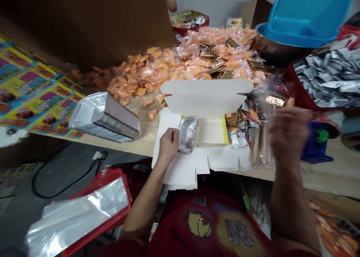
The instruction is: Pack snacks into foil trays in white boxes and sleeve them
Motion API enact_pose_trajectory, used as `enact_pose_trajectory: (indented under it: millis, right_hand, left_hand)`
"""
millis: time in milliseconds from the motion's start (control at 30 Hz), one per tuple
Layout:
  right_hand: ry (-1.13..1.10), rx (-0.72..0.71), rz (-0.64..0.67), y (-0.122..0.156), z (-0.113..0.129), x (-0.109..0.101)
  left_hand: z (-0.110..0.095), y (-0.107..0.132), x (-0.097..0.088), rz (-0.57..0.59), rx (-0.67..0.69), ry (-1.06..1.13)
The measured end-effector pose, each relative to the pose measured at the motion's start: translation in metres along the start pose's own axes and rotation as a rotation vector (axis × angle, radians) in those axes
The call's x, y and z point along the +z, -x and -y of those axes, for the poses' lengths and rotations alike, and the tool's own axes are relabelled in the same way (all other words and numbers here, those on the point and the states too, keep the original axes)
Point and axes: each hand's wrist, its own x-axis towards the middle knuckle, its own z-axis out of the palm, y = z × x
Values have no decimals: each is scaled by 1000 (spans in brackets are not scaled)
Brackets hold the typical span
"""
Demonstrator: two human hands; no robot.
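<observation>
A small foil tray (188, 135) stands tilted over the left part of an unfolded white carton (222, 159). My left hand (169, 144) is closed, its fingers pinching the tray's left edge. The carton's white lid flap (207, 96) is up at the back, and its yellow-edged inside shows to the right of the tray. To the right of the carton, my right hand (289, 133) is raised and smeared by motion, beside gold sachets and clear-wrapped wooden sticks (260, 144). Whether its fingers hold anything is unclear.
Behind the carton spreads a heap of wrapped orange pieces (152, 71) with gold sachets (218, 64). Nested foil trays (105, 118) lie left, near printed boxes (36, 88). At right are silver sachets (334, 77), a blue tape dispenser (317, 142) and a blue tub (306, 17).
</observation>
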Motion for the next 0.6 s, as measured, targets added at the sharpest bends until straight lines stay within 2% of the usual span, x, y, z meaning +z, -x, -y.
enact_pose_trajectory:
  millis: [67, 133, 167, 300, 400, 500, 600]
  right_hand:
    - [120, -131, 348, 13, 33, 22]
    - [274, -202, 573, 20, 58, 49]
    - [338, -225, 645, 21, 66, 64]
    - [394, -337, 762, 23, 76, 114]
    - [295, -415, 809, 29, 69, 130]
    - [154, -489, 725, 34, 59, 121]
    - [183, -534, 666, 41, 51, 94]
  left_hand:
    - [-1, 3, 0, -10, -28, 67]
    - [-2, 5, 0, -38, -63, 142]
    - [-2, 5, -1, -64, -72, 171]
    - [2, 3, -10, -185, -46, 211]
    - [6, 1, -19, -187, -49, 236]
    - [3, 2, -24, -159, -52, 277]
    - [-8, 2, -23, -122, -49, 264]
